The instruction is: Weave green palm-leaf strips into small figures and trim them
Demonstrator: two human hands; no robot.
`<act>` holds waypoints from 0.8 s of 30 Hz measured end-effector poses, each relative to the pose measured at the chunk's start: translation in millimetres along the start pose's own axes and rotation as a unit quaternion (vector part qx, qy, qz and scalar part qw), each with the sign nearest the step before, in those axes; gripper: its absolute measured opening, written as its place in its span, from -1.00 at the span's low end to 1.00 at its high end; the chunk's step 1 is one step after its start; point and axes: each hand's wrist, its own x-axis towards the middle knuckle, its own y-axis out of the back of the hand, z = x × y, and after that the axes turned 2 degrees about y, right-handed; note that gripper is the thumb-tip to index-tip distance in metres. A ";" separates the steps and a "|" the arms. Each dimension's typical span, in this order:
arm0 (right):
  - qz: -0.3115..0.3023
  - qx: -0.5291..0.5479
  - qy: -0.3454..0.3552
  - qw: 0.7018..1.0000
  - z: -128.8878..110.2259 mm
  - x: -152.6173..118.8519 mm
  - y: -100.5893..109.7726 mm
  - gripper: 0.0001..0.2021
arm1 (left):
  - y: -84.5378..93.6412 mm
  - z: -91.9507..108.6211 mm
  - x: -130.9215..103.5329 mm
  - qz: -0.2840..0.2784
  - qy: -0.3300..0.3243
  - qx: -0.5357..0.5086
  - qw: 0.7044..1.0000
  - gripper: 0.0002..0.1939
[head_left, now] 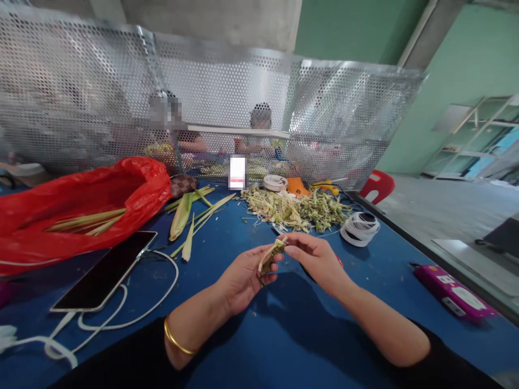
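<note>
Above the blue table [381, 265], the small plant bundle [266, 263] rests in the curled grasp of the left hand [239, 281], and I see its long axis slanting up toward the right hand [318, 262], which is nearer to the upper end and pinches it there.

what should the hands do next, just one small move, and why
Probably a light pinch by the right hand at the upper end of the plant piece: its fingertips sit right there, while the left hand supports the piece and could steady it.
</note>
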 end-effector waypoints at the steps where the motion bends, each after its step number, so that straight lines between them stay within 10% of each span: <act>1: 0.009 0.015 -0.010 1.000 -1.3 -2.7 -4.5 -0.78 | -0.3 -2.1 -0.3 -0.010 0.008 0.019 1.000 -0.89; 8: 0.009 -0.035 -0.032 0.999 -5.9 -10.2 -3.0 -0.76 | -2.2 -7.8 0.0 0.069 -0.057 0.132 0.987 -0.63; 14: -0.029 -0.022 -0.035 0.999 -2.9 -9.4 0.3 -0.78 | -9.0 -3.1 -3.1 0.076 -0.135 0.281 0.947 -0.79; 24: -0.014 0.109 -0.086 0.990 -5.5 -6.7 -1.4 -0.75 | -13.0 -6.0 -6.7 0.076 -0.032 0.199 0.976 -0.69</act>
